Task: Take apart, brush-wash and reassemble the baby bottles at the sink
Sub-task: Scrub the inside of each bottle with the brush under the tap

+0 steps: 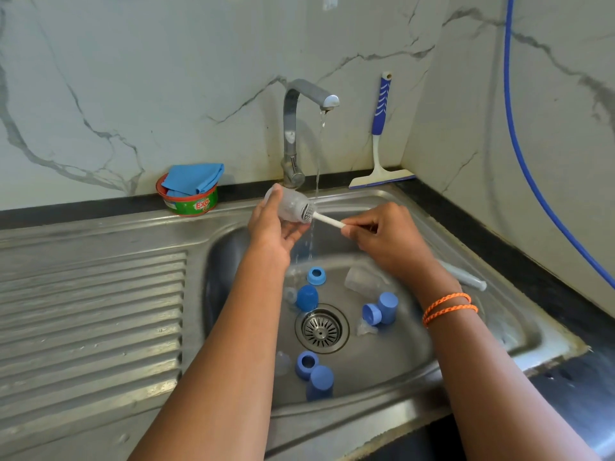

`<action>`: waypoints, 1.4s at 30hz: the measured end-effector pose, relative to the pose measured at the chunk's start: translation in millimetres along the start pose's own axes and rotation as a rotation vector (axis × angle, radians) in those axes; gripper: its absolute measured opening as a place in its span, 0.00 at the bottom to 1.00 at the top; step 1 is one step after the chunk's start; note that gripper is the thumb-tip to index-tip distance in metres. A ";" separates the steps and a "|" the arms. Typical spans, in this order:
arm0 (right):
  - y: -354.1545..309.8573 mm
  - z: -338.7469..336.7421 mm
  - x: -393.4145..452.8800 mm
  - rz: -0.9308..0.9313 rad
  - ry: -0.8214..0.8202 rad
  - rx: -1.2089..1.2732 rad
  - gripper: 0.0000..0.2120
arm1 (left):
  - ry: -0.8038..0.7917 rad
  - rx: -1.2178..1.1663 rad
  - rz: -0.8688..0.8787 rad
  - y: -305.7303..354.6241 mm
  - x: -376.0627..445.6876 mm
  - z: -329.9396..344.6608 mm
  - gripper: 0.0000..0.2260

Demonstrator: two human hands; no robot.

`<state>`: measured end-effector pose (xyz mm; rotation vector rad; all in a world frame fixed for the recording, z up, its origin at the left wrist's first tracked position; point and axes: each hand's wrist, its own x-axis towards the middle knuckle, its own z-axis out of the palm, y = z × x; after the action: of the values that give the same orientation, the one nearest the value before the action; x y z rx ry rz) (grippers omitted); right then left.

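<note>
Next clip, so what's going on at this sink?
A person is brush-washing a baby bottle under the running tap. The left hand holds the clear bottle body on its side, and the right hand pinches the white handle of a bottle brush whose bristles are inside the bottle's mouth. In the sink basin lie the taken-apart pieces: blue caps, blue collar rings, clear nipples and another bottle body.
</note>
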<state>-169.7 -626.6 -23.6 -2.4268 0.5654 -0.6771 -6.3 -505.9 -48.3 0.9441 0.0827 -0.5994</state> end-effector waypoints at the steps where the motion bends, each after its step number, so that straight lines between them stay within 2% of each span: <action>1: 0.5 1.8 -0.3 0.000 0.037 0.026 0.06 | 0.000 -0.037 -0.029 -1.7 -1.4 -0.1 0.22; 6: 3.3 22.4 0.8 0.083 0.043 -0.068 0.07 | 0.140 -0.044 -0.002 -12.8 -4.8 3.6 0.15; 9: 3.3 28.2 3.8 0.105 0.021 -0.211 0.08 | 0.191 0.063 0.153 -13.6 -2.7 8.1 0.19; 12: 1.8 24.9 7.7 0.081 -0.043 -0.281 0.08 | 0.162 0.184 0.305 -13.1 -5.9 11.8 0.17; 15: 1.3 11.2 6.6 0.022 -0.138 -0.201 0.08 | 0.117 0.287 0.351 -10.9 -2.0 9.4 0.11; 18: 3.3 1.0 3.0 -0.027 -0.107 -0.043 0.08 | 0.047 0.266 0.208 -4.2 2.4 4.8 0.12; 20: 3.1 4.6 1.7 -0.047 -0.049 0.029 0.08 | 0.024 0.103 0.047 -0.8 0.7 1.9 0.17; 22: 1.6 13.3 1.5 -0.046 0.012 0.032 0.07 | 0.030 -0.033 -0.035 -1.8 -3.6 0.6 0.21; 25: -0.4 27.6 2.3 0.026 0.066 -0.015 0.07 | 0.077 -0.100 -0.036 -5.7 -4.6 2.6 0.24; 27: -2.8 36.1 2.0 0.074 0.075 -0.116 0.07 | 0.106 -0.078 0.023 -8.3 -5.1 6.4 0.19; 29: -5.9 41.7 3.1 0.105 0.070 -0.233 0.08 | 0.117 -0.042 0.094 -10.7 -3.3 8.2 0.18; 33: -4.6 35.9 7.4 0.120 -0.002 -0.278 0.11 | 0.097 -0.009 0.195 -7.6 -0.9 5.3 0.16; 38: 2.6 16.7 3.4 0.051 -0.145 -0.175 0.10 | -0.069 -0.119 0.068 -6.8 -2.1 3.8 0.14; 42: -2.5 6.3 -1.4 0.086 -0.021 -0.203 0.10 | -0.042 -0.294 -0.086 -16.7 -4.0 8.9 0.20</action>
<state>-166.6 -621.6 -27.2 -2.5752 0.7581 -0.5824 -20.0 -518.3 -54.0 0.6453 0.1696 -0.6662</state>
